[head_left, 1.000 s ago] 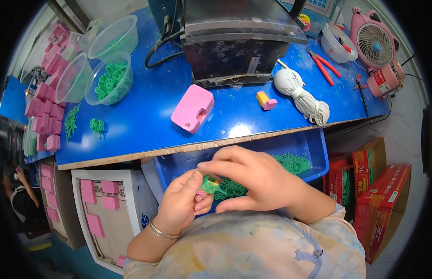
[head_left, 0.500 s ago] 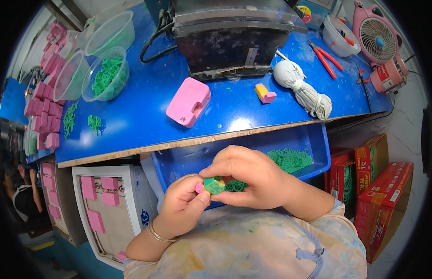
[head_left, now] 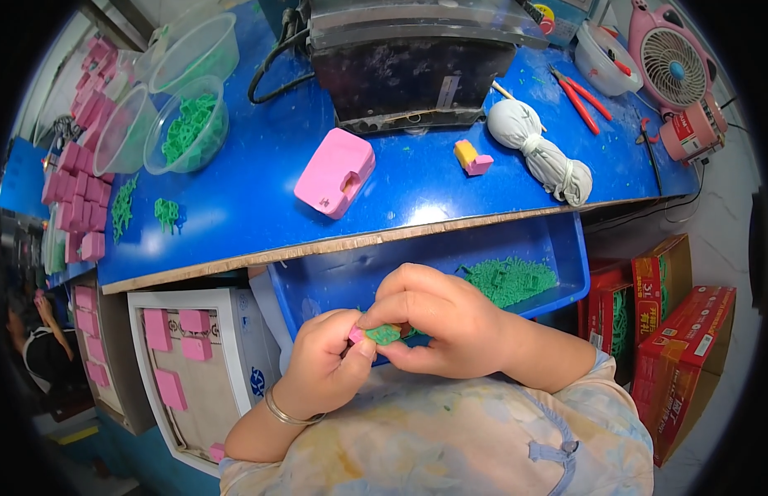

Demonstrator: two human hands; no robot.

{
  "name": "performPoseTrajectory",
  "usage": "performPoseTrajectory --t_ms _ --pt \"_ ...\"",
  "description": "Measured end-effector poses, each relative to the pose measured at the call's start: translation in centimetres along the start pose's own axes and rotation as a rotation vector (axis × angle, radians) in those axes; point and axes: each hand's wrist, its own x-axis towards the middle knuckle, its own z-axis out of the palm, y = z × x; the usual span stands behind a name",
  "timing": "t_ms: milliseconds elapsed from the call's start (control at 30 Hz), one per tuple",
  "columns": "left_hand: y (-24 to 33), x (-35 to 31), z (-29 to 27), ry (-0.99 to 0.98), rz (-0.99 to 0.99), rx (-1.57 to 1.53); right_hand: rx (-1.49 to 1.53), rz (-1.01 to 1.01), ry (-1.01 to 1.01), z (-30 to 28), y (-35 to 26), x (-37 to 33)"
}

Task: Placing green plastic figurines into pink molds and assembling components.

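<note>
Over the blue tray (head_left: 326,281), my hands meet around a small green openwork piece (head_left: 384,334) with a bit of pink block (head_left: 356,334) beside it. My left hand (head_left: 326,351) pinches the pink end between thumb and fingers. From the other side, my right hand (head_left: 442,322) grips the green piece, its index finger and thumb closed on it. Fingers cover much of both parts, so how they join is hidden. Loose green pieces (head_left: 512,279) lie heaped in the tray's right end.
On the blue table (head_left: 260,190) sit a pink block (head_left: 334,169), a small yellow-and-pink block (head_left: 473,159), a white cloth bundle (head_left: 539,153) and red-handled pliers (head_left: 582,103). A black machine (head_left: 413,83) stands behind. Plastic tubs (head_left: 186,128) are at left, red cartons (head_left: 682,364) at right.
The green piece has turned between my fingers and shows less of its patterned face. My hands stay in nearly the same place.
</note>
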Motion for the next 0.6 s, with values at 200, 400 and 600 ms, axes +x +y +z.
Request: performPoseTrajectory --t_ms 200,400,600 --pt "0.0 0.0 0.0 -0.037 -0.202 -0.298 -0.044 -0.015 0.018 0.2 -0.2 -0.1" --pt "-0.5 0.1 0.0 -0.11 -0.408 -0.842 -0.074 0.019 0.02 0.3 -0.2 -0.1" --pt "-0.1 0.3 0.0 -0.13 -0.467 -0.795 0.043 0.304 -0.042 0.1 -0.2 0.2"
